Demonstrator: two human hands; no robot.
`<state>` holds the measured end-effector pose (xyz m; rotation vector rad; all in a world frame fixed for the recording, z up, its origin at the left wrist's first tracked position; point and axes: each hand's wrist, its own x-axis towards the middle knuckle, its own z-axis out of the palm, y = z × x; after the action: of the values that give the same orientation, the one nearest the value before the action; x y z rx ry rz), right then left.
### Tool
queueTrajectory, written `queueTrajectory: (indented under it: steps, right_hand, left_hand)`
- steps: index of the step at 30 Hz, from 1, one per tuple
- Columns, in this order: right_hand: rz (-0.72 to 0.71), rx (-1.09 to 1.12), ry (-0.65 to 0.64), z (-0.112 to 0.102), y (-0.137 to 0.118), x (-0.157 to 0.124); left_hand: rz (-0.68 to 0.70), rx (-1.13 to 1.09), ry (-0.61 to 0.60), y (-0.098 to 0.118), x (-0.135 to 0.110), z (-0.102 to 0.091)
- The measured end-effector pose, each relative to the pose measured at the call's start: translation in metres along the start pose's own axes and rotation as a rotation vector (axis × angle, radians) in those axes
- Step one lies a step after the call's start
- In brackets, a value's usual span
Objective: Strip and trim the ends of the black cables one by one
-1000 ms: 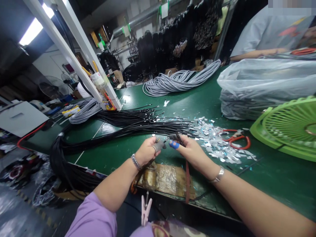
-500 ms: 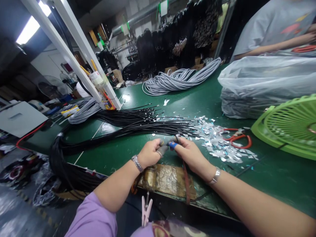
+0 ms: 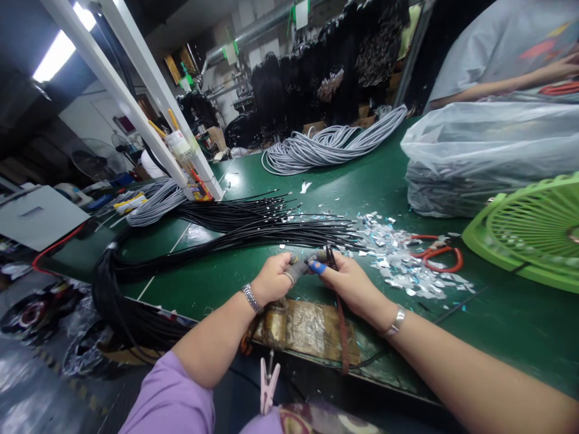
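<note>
My left hand (image 3: 274,278) is closed in a pinch at the table's front, its fingertips wrapped in grey tape. What it pinches is too small and covered to make out. Close beside it, almost fingertip to fingertip, my right hand (image 3: 346,280) has its fingers curled, with blue tape round the thumb. Two thin dark prongs (image 3: 330,258) stick up from its grip; the rest of that tool is hidden. Beyond both hands lies a bundle of black cables (image 3: 271,234), its cut ends pointing right. Below them is a tape-wrapped pad (image 3: 307,325) crossed by a brown strap (image 3: 342,337).
Foil and film scraps (image 3: 398,259) cover the table right of the cables, around red-handled scissors (image 3: 438,253). A green fan (image 3: 529,235) and a plastic-bagged bundle (image 3: 488,160) stand at right. Grey cable coils (image 3: 330,144) lie behind. A co-worker (image 3: 493,54) is across the table.
The dark prongs above my right hand now stand up and apart, where a single dark bend showed before. Both hands stay in nearly the same place.
</note>
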<state>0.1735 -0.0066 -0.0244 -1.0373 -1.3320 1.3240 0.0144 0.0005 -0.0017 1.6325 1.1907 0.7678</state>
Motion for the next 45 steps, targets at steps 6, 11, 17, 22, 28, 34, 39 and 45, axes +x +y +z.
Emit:
queueTrajectory:
  steps: [6,11,17,22,28,34,39,45]
  right_hand:
    - [0.118,0.188,-0.028,0.001,0.001,0.002]
    - [0.287,0.424,-0.097,0.000,0.004,0.004]
    - [0.228,0.390,-0.108,-0.001,0.004,0.002]
    - [0.145,0.222,-0.039,-0.001,0.004,0.002]
    - [-0.001,-0.099,0.052,-0.001,0.004,0.005]
    - [0.110,-0.018,0.028,0.001,0.006,0.006]
    - [0.098,0.091,-0.064,-0.002,0.004,0.003]
    - [-0.065,0.038,-0.174,-0.008,0.001,0.002]
  left_hand:
    - [-0.034,-0.059,-0.048,0.003,0.000,0.000]
    - [-0.137,-0.192,-0.139,0.001,-0.002,-0.001]
    - [-0.195,-0.220,-0.142,-0.001,0.000,-0.002]
    - [-0.109,-0.122,-0.105,-0.002,0.001,-0.001]
    - [0.130,0.356,0.019,-0.007,-0.003,-0.003]
    - [0.147,0.291,-0.051,-0.006,-0.003,-0.004]
    - [-0.024,-0.098,-0.102,0.000,-0.001,-0.003]
    - [-0.196,-0.286,-0.178,-0.001,0.000,-0.007]
